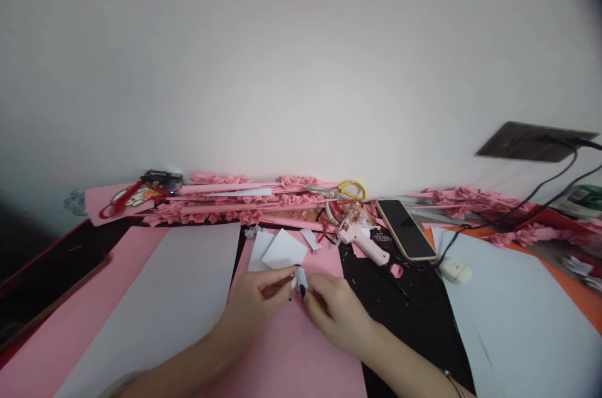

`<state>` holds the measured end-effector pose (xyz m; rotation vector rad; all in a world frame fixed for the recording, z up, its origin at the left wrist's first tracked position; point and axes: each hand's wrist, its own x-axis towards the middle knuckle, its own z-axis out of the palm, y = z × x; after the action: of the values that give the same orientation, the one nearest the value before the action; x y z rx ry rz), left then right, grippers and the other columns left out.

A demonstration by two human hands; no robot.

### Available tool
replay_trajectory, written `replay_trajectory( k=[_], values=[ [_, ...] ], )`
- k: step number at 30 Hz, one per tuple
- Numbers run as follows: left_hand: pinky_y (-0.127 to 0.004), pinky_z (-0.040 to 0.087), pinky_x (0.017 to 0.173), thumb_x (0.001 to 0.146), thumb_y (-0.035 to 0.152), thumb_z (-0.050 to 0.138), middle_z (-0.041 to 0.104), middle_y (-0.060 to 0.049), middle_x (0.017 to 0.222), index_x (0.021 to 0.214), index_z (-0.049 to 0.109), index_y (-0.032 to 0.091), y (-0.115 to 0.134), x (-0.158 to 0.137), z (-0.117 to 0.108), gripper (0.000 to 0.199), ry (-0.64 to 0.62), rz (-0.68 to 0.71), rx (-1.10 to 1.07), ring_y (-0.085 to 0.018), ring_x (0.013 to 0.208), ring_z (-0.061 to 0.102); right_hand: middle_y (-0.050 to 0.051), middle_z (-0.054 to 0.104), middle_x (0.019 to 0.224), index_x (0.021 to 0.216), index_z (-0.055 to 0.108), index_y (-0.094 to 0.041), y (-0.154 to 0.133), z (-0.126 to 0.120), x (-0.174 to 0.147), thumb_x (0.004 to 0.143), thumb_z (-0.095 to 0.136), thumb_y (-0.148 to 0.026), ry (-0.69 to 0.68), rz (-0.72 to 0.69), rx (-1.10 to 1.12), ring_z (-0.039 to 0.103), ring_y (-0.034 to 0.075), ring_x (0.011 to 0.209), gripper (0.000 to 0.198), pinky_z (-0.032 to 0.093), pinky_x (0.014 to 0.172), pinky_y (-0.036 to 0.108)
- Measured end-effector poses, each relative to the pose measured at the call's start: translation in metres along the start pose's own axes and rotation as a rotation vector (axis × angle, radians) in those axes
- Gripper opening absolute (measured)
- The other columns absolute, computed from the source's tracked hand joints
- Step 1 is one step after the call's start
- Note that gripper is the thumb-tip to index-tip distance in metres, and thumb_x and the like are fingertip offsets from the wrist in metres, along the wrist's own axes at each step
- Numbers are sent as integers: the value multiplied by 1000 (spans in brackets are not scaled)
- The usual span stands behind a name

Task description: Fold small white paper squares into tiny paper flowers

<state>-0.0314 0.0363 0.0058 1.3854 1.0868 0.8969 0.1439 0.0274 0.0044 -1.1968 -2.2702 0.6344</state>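
Observation:
Between my two hands is a small folded piece of pale bluish-white paper [300, 277], with petal-like folds. My left hand [263, 291] pinches it from the left side, fingers closed. From the right, the thumb and fingers of my right hand [333, 304] are also closed on it. Both hands are above a pink paper sheet [301, 360]. Just beyond them lie square white paper pieces [285, 249] and a small white strip [311, 239]. Small pale folded paper pieces [255, 231] rest at the pink sheet's far edge.
Behind are pink paper flower stems [226, 205], yellow-handled scissors [352, 190], a pink glue gun [362, 241] and a phone [407, 230]. A white plug adapter [455, 270] sits on a large white sheet [522, 316] at right. Cables run to a wall outlet [522, 141]. Another white sheet [160, 298] lies left.

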Motion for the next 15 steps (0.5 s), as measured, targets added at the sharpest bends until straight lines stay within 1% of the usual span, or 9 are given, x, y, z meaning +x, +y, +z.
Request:
replay_trajectory(
  k=[4,7,11,15],
  values=[
    [-27,51,82,77,17,54,71,-4,98,100,67,18,-4,0,0,26,-10,72,-30,-19,88,66,-4,39,60,67,34,-19,-1,0,0,82,40,-10,-2,-5,5,37,10,53,19,27,51,20],
    [-25,51,77,76,16,53,71,-4,92,94,63,18,-6,1,0,20,4,62,-19,-18,84,66,-4,37,59,67,32,-20,-3,-1,0,81,41,-10,-12,-17,3,36,10,52,19,26,50,20],
    [-23,50,68,75,15,53,69,-1,78,86,54,21,-6,2,0,13,30,42,-31,-16,76,66,-4,37,59,66,32,-20,-6,-2,0,80,41,-9,-25,-40,4,36,10,52,20,26,50,20],
    [-21,47,67,76,13,52,65,2,77,84,52,21,-6,2,0,11,23,61,-71,-14,74,64,-4,37,60,68,35,-20,-8,-3,0,79,41,-8,-37,-67,1,37,10,53,17,27,51,20]
  ],
)
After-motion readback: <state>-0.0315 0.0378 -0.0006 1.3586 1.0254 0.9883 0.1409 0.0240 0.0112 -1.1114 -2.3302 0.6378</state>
